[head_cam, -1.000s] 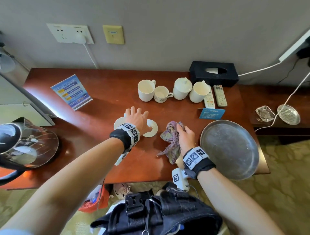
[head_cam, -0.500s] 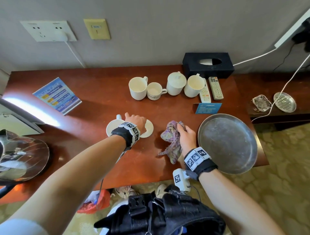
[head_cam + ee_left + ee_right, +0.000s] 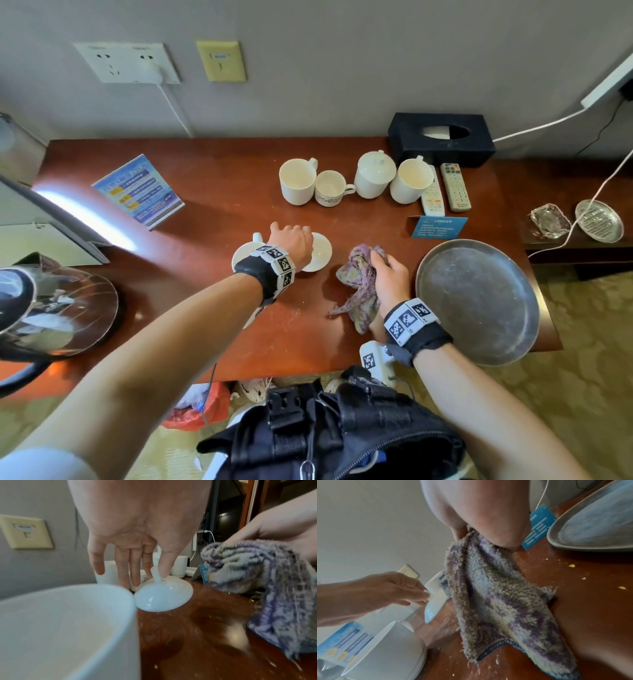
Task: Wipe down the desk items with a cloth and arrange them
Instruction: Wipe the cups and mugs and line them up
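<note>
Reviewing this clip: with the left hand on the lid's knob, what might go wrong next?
The left hand pinches only the thin knob of the white lid, which looks tilted off the desk, so it may slip. The lid sits against the open mug and could knock it.

Near the red-brown wooden desk's front edge, the left hand covers a white ceramic lid, apparently gripping it; the right hand clutches a purple cloth.
</note>
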